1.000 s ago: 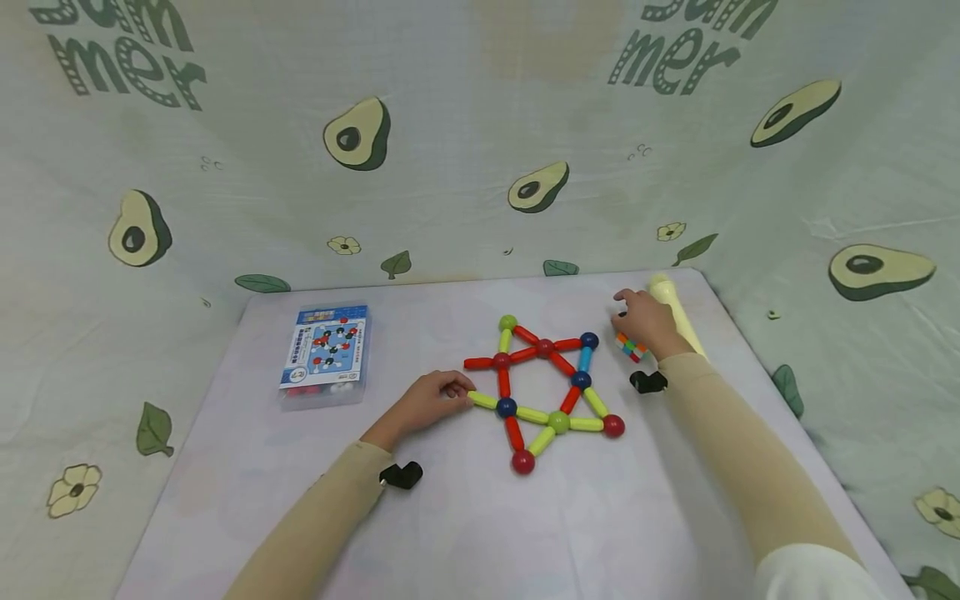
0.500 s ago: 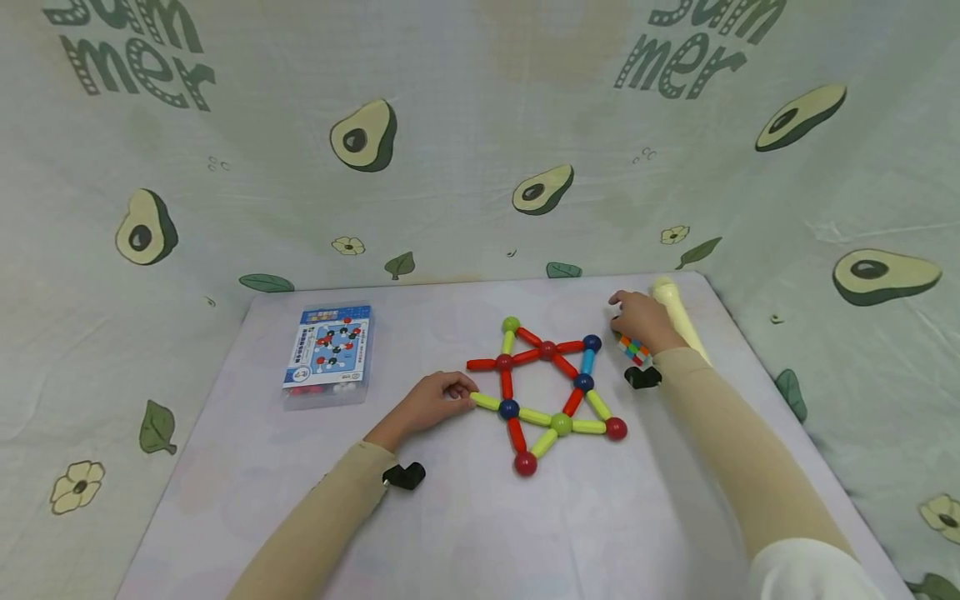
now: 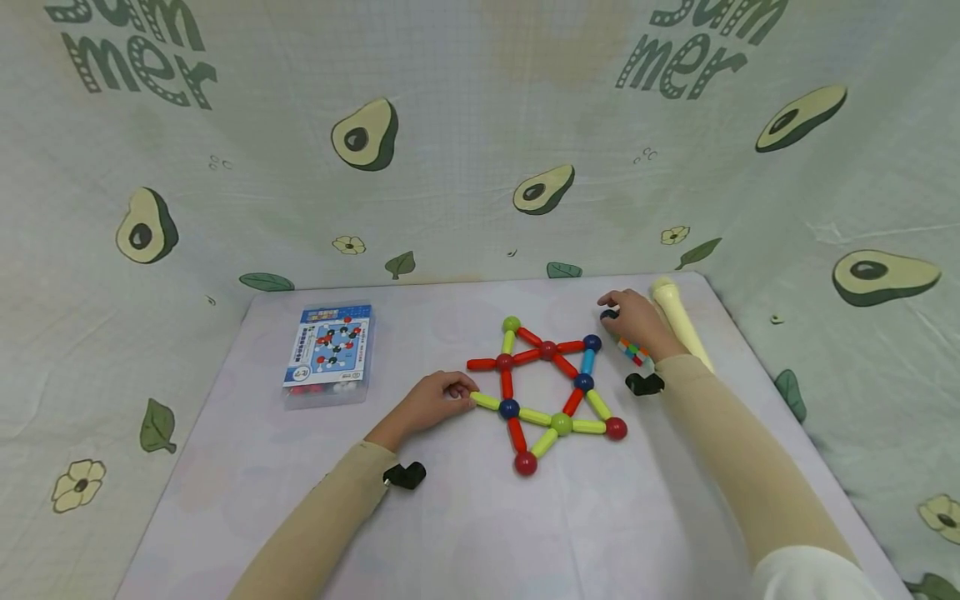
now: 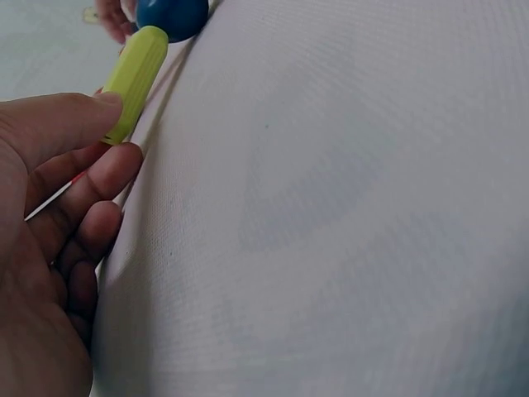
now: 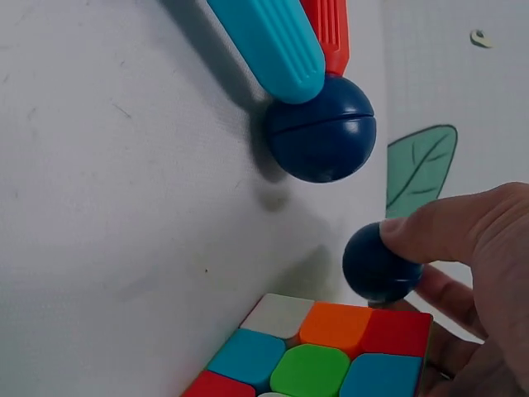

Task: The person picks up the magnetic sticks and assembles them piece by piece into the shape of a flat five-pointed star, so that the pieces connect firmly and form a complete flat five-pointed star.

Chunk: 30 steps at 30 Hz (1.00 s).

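- While the left hand (image 3: 431, 402) rests on the table (image 3: 480, 533) at the star's left tip, thumb and curled fingers (image 4: 99, 178) pinch the end of a yellow-green rod (image 4: 136, 78); that rod's far end meets a blue ball (image 4: 172, 15).
- Right hand (image 3: 637, 321) sits at the far right of the table, fingertips pinching a loose dark blue ball (image 5: 376, 265); head view shows the ball as a dark spot at the fingertips, just off the star's upper right corner.
- Star figure (image 3: 547, 387) of rods and balls lies flat mid-table between the two hands: red, yellow-green and one light blue rod (image 5: 269, 41), with green, red and blue balls at the joints.
- Corner blue ball (image 5: 321, 131) of the star joins the light blue rod and a red rod (image 5: 332, 33); the held ball is near it, not touching.
- Colour cube (image 5: 318, 356) sits just beside the right hand, under the palm side; touching or not, can't tell.
- Cream cylinder (image 3: 678, 321) lies behind the right hand along the table's right edge.
- Clear parts box (image 3: 327, 354) with blue printed lid sits well apart at left.
- Both arms in beige sleeves, black wrist cameras near each cuff.
- Avocado-print cloth (image 3: 360, 133) backs and flanks the table.
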Each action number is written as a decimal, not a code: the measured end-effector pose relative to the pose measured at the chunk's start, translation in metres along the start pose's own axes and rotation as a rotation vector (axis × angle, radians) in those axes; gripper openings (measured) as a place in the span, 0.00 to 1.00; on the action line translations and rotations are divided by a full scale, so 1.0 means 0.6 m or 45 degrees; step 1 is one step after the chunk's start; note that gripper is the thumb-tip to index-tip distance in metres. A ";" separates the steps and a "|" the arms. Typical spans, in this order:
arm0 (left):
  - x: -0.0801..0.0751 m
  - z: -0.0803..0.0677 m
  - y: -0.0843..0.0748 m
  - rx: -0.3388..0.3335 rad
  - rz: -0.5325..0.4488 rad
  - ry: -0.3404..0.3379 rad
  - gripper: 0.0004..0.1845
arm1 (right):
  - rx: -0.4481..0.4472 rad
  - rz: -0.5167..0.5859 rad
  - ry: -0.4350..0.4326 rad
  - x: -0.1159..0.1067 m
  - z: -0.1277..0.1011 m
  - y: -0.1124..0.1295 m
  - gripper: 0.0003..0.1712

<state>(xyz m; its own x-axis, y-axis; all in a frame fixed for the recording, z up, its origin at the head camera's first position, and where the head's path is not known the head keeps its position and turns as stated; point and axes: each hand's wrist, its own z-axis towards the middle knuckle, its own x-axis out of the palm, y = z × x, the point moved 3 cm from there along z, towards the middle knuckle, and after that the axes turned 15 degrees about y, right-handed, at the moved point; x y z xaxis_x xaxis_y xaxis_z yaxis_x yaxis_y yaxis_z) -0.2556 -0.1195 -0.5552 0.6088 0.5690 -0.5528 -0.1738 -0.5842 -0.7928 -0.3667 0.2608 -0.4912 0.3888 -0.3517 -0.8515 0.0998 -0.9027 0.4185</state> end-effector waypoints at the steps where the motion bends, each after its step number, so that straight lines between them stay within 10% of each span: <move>1: 0.000 0.000 0.000 0.002 0.000 -0.002 0.08 | -0.021 0.021 -0.006 0.001 -0.001 0.001 0.23; 30: 0.001 0.000 -0.004 0.002 0.010 -0.010 0.08 | -0.370 0.238 0.041 0.065 -0.037 0.103 0.25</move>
<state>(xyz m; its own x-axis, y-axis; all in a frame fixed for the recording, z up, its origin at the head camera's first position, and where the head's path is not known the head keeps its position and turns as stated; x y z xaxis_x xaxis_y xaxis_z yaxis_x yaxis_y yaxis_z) -0.2547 -0.1179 -0.5534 0.6015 0.5688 -0.5609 -0.1798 -0.5877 -0.7889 -0.3250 0.1967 -0.4917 0.4533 -0.4924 -0.7430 0.2786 -0.7135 0.6428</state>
